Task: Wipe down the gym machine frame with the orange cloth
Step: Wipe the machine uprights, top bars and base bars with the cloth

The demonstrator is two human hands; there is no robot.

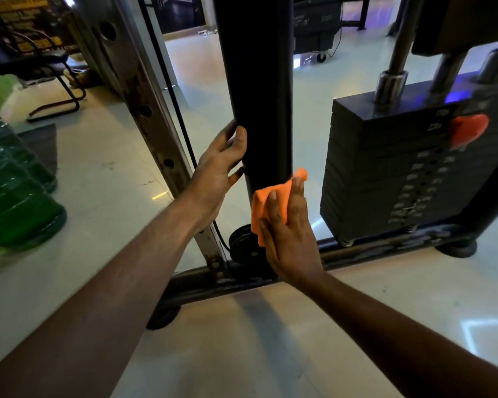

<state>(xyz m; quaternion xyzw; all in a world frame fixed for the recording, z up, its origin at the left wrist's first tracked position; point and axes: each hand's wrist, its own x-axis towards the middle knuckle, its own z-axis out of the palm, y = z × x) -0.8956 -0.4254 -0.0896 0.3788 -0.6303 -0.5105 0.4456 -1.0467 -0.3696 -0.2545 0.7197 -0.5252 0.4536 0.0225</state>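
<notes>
Orange cloth (270, 202) lies under the right hand's (288, 234) straight fingers (296, 193), pressed flat against the black post (256, 96).

The orange cloth (270, 201) was crumpled flat against the lower front of the black upright post (256, 90) of the gym machine frame. The post stood vertical, rising from a dark base rail (385, 245) on the floor.

Both bare arms extend forward and slightly inward. Left hand (222, 165) is raised, fingers loosely spread with the tips touching a surface. Right hand (288, 234) sits lower, fingers straight and together, pressing flat, palm forward.
</notes>
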